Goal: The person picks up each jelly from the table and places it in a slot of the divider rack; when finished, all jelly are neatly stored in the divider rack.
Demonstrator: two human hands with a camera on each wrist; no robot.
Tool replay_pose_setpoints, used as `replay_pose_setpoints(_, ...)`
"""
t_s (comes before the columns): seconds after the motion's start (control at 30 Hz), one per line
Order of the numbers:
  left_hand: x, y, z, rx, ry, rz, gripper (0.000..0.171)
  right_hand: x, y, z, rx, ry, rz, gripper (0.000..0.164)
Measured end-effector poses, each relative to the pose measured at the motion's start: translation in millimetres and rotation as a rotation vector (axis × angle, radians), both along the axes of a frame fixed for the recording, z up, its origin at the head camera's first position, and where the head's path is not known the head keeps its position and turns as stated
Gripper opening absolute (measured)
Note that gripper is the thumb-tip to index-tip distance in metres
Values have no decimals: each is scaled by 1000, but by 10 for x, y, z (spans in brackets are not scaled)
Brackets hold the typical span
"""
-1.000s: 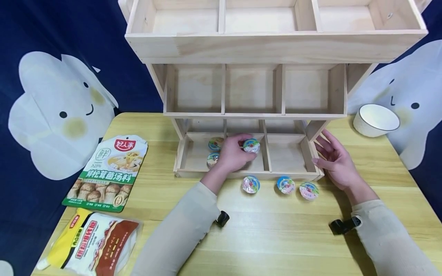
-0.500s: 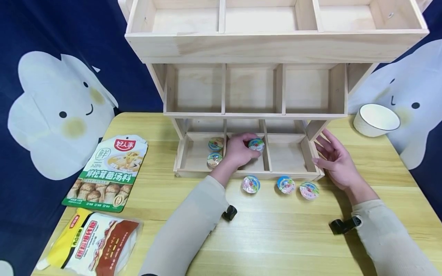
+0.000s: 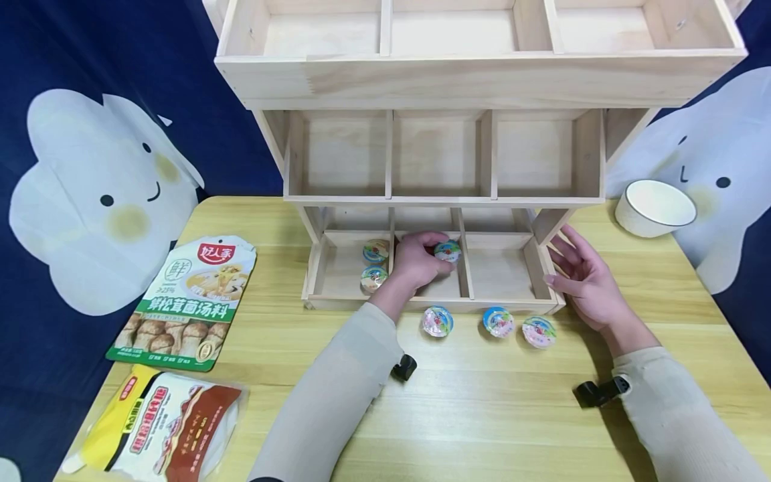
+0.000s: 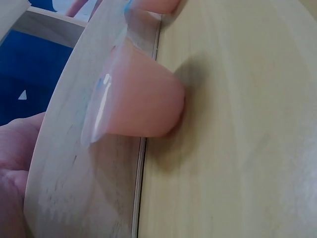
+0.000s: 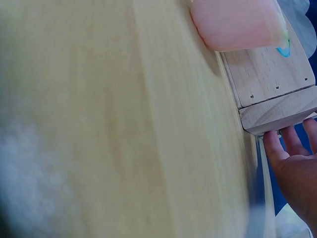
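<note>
In the head view my left hand [image 3: 415, 260] pinches a small jelly cup [image 3: 448, 252] with a blue-green foil lid, inside the middle compartment of the wooden rack's bottom tier [image 3: 385, 304]. Two more cups, a yellowish one [image 3: 376, 251] and one with a blue rim [image 3: 373, 278], sit in the left compartment. My right hand [image 3: 581, 284] touches the tier's right outer side, fingers extended, holding nothing. On the table before the tier stand three pink cups: one on the left [image 3: 437, 321], one in the middle [image 3: 498, 323] and one on the right [image 3: 539, 333].
Above the bottom tier, the middle tier [image 3: 442, 201] and the top tier [image 3: 482, 84] jut forward over it. A white bowl [image 3: 656, 209] stands at the right. Two food packets, a green-white one [image 3: 187, 301] and a yellow-white one [image 3: 159, 425], lie on the left.
My left hand has shifted slightly right with the jelly cup, moving off the left compartment's edge, then stayed nearly still. The right hand keeps its place at the tier's side.
</note>
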State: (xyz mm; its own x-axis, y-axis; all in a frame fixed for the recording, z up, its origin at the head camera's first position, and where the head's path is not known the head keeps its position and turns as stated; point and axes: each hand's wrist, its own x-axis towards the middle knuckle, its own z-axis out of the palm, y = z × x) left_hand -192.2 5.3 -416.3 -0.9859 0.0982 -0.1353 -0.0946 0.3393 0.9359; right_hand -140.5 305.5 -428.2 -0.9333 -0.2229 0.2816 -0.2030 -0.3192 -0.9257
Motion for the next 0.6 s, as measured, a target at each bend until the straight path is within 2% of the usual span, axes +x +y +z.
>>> replay_pose_setpoints(0.6,23,-22,27,-49,-12,38,50,9,-9,10,6,-2,2,93)
